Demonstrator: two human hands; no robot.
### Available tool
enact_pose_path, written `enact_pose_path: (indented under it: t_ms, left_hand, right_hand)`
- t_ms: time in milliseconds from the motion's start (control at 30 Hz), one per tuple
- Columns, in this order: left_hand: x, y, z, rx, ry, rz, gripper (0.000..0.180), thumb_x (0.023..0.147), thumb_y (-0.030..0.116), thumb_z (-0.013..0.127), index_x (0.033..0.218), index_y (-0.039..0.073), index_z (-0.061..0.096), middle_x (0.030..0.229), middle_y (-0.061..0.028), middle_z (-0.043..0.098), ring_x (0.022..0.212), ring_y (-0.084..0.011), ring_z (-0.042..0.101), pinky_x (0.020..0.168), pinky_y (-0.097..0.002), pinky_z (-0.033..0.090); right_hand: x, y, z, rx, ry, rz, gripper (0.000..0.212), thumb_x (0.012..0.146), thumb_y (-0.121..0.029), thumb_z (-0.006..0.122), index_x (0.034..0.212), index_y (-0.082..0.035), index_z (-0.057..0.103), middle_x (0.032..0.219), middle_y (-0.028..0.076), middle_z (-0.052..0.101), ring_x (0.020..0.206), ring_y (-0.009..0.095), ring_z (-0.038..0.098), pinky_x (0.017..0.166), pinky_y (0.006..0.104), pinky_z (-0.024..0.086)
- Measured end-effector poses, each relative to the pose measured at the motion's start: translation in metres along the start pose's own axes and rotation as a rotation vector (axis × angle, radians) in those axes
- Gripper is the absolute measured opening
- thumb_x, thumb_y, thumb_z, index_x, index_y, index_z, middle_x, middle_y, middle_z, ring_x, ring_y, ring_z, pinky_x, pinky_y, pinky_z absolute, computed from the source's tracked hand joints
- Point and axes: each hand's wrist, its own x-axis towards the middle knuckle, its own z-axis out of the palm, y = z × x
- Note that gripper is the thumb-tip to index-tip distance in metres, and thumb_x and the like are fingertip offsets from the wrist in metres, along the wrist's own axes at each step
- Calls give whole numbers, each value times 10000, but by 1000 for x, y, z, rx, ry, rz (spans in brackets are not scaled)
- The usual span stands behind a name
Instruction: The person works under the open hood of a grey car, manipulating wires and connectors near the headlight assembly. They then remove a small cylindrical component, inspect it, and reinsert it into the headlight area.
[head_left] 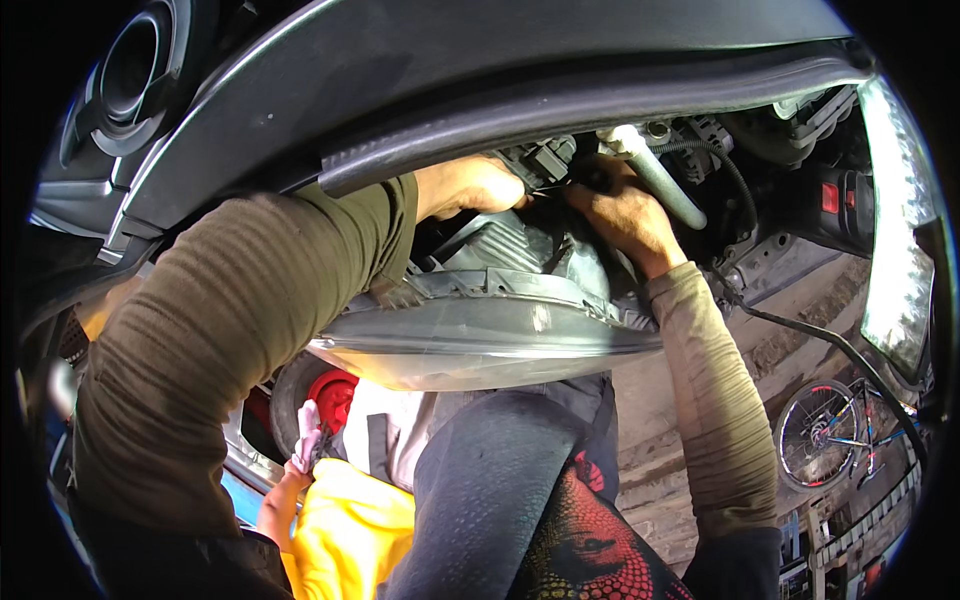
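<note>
Both arms reach into a car's engine bay, behind a headlight (pixel 480 335) with a clear lens and a dark housing. My left hand (pixel 475 188) is over the housing, thumb and fingers pressed together, the fingertips partly hidden. Close on its right, my right hand (pixel 628 212) curls its fingers around something dark that I cannot make out. A thin wire-like line (pixel 545 192) shows between the two sets of fingertips. Just above my left fingertips sits a dark grey block-shaped part (pixel 548 158). A pale pipe (pixel 668 185) slants past my right hand.
A black rubber seal (pixel 580 105) and a dark panel (pixel 480 60) arch above my hands. A cable (pixel 800 322) hangs at right, above a parked bicycle (pixel 820 435). Lower left, another person's hand (pixel 280 505) near a yellow garment (pixel 350 525) holds something pinkish.
</note>
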Motion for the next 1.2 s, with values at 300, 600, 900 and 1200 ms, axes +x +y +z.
enact_pose_path:
  t_ms: [300, 600, 900, 1200]
  left_hand:
    - [-1, 3, -2, 51, 50, -50, 545, 967, 294, 531, 1468, 82, 499, 1531, -217, 450, 1369, -365, 458, 1051, -536, 406]
    - [-8, 5, -7, 64, 27, -62, 537, 947, 227, 474, 1454, 53, 502, 1461, -227, 500, 1229, -325, 544, 984, -484, 452]
    - [-13, 8, 0, -27, -11, -48, 664, 995, 443, 584, 1538, 106, 406, 1647, -219, 241, 1532, -419, 178, 1197, -605, 210]
    - [5, 24, 1, -57, -17, -74, 651, 982, 461, 615, 1518, 129, 449, 1638, -207, 274, 1526, -413, 197, 1165, -656, 192]
  right_hand:
    - [22, -25, 9, -337, 55, -73, 368, 859, -237, 641, 1148, -17, 698, 1197, 313, 644, 1137, 358, 651, 980, 402, 513]
    - [60, -5, 16, -871, -294, -336, 301, 867, -122, 559, 1082, 32, 702, 985, 198, 714, 897, 333, 688, 766, 416, 569]
    - [16, 28, 14, -423, 191, -381, 411, 1016, -316, 459, 1334, -78, 563, 1165, 257, 680, 1074, 426, 654, 913, 482, 532]
    - [19, 32, -9, -226, 22, -161, 395, 966, -341, 620, 1311, -149, 648, 1320, 105, 648, 1206, 295, 623, 1033, 367, 473]
